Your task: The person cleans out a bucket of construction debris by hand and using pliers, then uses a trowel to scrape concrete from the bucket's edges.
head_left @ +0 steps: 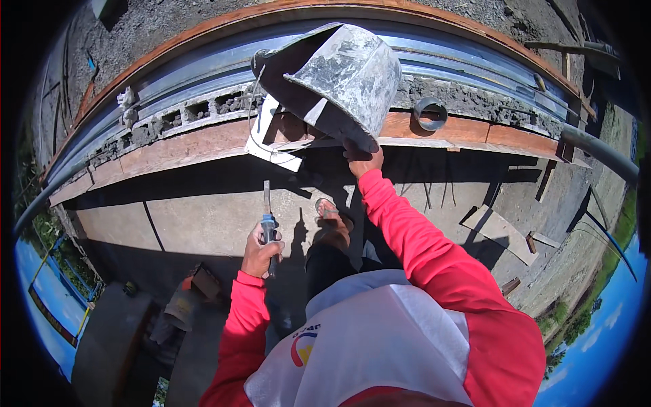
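1. Over the block wall (196, 110), in the head view, our only one, we have the grey bucket (359, 78), tipped over, its dark mouth turned to the left and toward us. Whether the wall carries its full weight, we cannot tell.
2. Our right hand (366, 163) is closed on the bucket's near lower edge; the fingertips are in shadow, so we can't tell exactly how they wrap.
3. Our left hand (263, 252) is wrapped around the blue-handled tool (268, 222), narrow metal end pointing away from us, well apart from the bucket.
4. Handling, bucket: we judge it a stiff but thin shell, light to moderate if empty; contents not clear to us. Pale crust probably makes it rough and dusty rather than slippery. The wall looks split near the mouth, so we rate that part weak and maybe sharp.
5. Where to hold: we favour the unbroken rim, with a palm under the base for support. We trust the thin wire (256, 88) at the left side less; it likely flexes and bites.
6. Handling, tool: we judge it rigid, small, easy one-handed; best by the handle.
7. Nearby: white frame (261, 142) just beside the bucket's left, grey ring (430, 113) to its right by the wooden board (515, 139).
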Demonstrator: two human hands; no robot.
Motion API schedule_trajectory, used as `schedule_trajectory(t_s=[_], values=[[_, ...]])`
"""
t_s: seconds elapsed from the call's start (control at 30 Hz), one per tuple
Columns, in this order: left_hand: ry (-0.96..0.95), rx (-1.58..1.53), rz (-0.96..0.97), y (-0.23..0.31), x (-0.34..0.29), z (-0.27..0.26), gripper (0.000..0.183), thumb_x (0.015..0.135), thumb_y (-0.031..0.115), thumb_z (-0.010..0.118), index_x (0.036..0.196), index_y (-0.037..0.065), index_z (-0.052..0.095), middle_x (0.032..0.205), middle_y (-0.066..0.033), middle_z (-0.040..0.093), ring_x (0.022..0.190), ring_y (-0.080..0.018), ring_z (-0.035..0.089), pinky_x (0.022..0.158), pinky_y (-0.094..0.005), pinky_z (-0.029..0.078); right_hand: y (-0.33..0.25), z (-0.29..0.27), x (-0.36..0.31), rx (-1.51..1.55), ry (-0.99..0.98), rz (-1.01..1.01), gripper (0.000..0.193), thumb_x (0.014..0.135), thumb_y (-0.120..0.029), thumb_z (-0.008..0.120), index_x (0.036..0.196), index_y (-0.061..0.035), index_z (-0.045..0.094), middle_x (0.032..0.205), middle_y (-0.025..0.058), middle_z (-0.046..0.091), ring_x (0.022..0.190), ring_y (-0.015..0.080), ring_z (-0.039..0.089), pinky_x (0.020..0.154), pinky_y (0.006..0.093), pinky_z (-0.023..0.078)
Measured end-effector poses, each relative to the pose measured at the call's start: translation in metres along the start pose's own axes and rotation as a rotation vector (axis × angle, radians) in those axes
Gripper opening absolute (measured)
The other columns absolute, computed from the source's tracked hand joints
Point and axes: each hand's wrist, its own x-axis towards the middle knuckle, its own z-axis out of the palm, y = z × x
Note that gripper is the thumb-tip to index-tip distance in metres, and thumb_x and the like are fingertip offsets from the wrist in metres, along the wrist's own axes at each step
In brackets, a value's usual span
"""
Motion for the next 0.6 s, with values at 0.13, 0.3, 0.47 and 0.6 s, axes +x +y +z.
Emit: schedule_trajectory(t_s=[0.13,0.3,0.47,0.6], values=[[0.055,0.148,0.312,-0.005,0.003,0.035,0.042,0.061,0.008,0.053,0.101,0.003,0.041,0.069,0.0013,0.042,0.058,-0.0053,0.042,0.052,-0.0174,0.036,-0.029,-0.023,-0.022,-0.340,0.057,-0.366,0.043,0.063,-0.030,0.062,0.098,-0.0051,0.053,0.078,0.0197,0.058,0.077,0.0335,0.056,0.066,0.0356,0.044],[0.211,0.329,0.249,0.032,0.026,0.048,0.044,0.057,0.011,0.057,0.097,0.000,0.045,0.069,-0.0012,0.046,0.060,-0.0080,0.043,0.056,-0.0217,0.038,-0.053,-0.027,-0.022,-0.306,0.054,-0.634,0.040,0.068,-0.022,0.057,0.102,-0.0041,0.046,0.080,0.0220,0.057,0.078,0.0377,0.053,0.066,0.0381,0.043],[0.401,0.150,0.803,0.056,0.029,0.052,0.049,0.054,0.012,0.068,0.093,-0.001,0.041,0.073,-0.0050,0.046,0.061,-0.0106,0.045,0.055,-0.0243,0.041,-0.039,-0.027,-0.013,-0.332,0.005,-0.645,0.031,0.067,-0.017,0.057,0.095,-0.0057,0.050,0.082,0.0208,0.056,0.079,0.0373,0.053,0.066,0.0395,0.043],[0.600,0.419,0.660,0.054,0.057,0.080,0.046,0.056,0.010,0.063,0.093,-0.003,0.039,0.083,-0.0174,0.053,0.075,-0.0263,0.055,0.068,-0.0308,0.044,-0.033,-0.024,-0.012,-0.352,0.045,-0.629,0.032,0.062,-0.011,0.056,0.092,-0.0052,0.051,0.079,0.0204,0.056,0.078,0.0374,0.053,0.066,0.0388,0.043]])
